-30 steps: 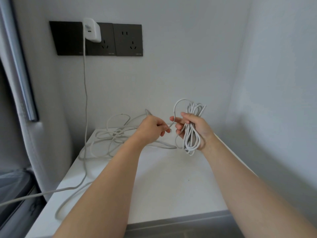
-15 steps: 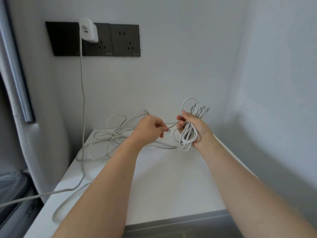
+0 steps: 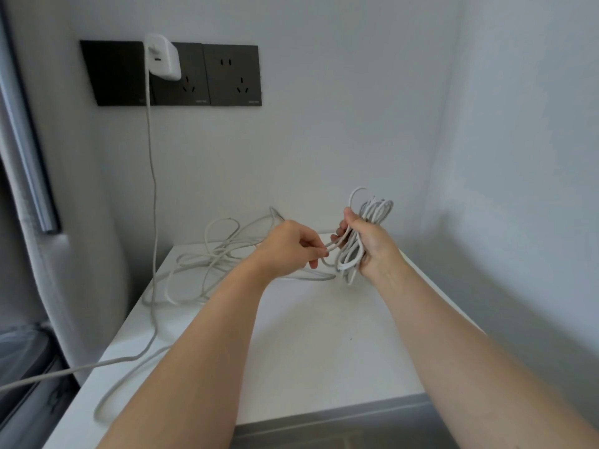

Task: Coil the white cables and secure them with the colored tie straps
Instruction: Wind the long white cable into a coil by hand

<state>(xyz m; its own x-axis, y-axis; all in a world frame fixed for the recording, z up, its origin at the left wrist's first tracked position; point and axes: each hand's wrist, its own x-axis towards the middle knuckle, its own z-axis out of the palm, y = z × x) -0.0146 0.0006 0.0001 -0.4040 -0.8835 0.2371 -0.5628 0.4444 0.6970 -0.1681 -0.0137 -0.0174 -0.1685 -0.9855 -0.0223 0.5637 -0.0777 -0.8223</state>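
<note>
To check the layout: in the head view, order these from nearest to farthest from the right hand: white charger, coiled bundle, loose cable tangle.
1. Coiled bundle: gripped in the right hand.
2. Loose cable tangle: on the table, leftward.
3. White charger: in the wall socket, upper left.

Both forearms reach forward, hands nearly touching. The left hand pinches a cable strand; the right hand grips the coil.
</note>
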